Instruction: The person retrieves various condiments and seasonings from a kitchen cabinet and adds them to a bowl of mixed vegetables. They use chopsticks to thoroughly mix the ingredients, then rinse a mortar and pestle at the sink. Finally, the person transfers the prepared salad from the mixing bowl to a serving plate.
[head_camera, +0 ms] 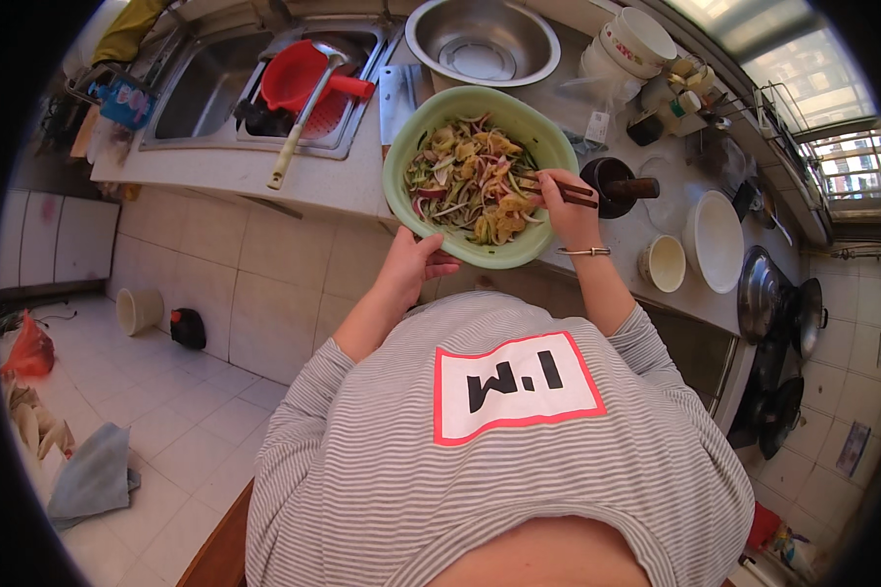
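Observation:
A light green plastic bowl (404,192) stands at the counter's front edge, full of mixed food (470,176) with red onion slices, green strips and yellowish pieces. My left hand (417,260) grips the bowl's near left rim, thumb on top and fingers below. In my right hand (569,209) is a pair of dark brown chopsticks (578,195); their tips reach into the food at the bowl's right side, partly hidden by it. A bracelet circles my right wrist. Just right of the bowl stands a dark mortar (603,176) with a brown wooden pestle (639,188) lying across its rim.
Behind the bowl are a steel basin (482,44) and a cleaver blade (400,103). A ladle (301,121) lies over a red strainer (286,77) at the sink (205,99). White bowls (713,242), a cream cup (662,264), bottles and a steel lid (758,293) stand to the right.

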`<state>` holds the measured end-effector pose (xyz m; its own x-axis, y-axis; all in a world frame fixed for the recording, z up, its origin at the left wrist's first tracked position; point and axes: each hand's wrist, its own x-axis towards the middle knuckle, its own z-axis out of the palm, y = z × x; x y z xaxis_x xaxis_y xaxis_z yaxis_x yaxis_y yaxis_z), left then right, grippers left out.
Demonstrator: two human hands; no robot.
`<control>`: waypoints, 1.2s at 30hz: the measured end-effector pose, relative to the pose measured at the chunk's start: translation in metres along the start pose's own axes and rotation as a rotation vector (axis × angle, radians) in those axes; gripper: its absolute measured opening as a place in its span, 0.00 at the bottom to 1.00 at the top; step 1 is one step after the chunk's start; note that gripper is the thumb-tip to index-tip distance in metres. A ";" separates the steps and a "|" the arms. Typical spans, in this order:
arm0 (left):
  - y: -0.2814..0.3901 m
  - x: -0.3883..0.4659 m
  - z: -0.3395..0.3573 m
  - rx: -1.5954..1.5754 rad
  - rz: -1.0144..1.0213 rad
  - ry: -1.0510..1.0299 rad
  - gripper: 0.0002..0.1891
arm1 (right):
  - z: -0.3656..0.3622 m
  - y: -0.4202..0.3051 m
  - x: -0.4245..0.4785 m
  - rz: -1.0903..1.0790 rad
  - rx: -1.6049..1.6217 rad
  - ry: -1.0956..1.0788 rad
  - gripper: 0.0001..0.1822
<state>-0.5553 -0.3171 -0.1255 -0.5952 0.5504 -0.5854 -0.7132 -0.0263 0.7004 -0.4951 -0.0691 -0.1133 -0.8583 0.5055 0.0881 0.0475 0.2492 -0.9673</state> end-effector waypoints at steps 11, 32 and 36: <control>-0.002 -0.004 -0.003 0.000 -0.001 0.002 0.16 | -0.030 0.004 0.047 0.068 0.137 0.117 0.13; 0.004 -0.005 0.001 0.022 -0.015 -0.012 0.18 | 0.072 -0.039 -0.011 -0.449 -0.230 -0.278 0.07; 0.003 -0.002 -0.001 -0.009 -0.029 -0.011 0.19 | 0.029 -0.016 0.016 -0.317 -0.144 -0.050 0.07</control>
<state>-0.5561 -0.3188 -0.1226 -0.5702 0.5602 -0.6009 -0.7333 -0.0175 0.6796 -0.5244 -0.0892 -0.1034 -0.8657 0.3444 0.3633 -0.1568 0.5028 -0.8501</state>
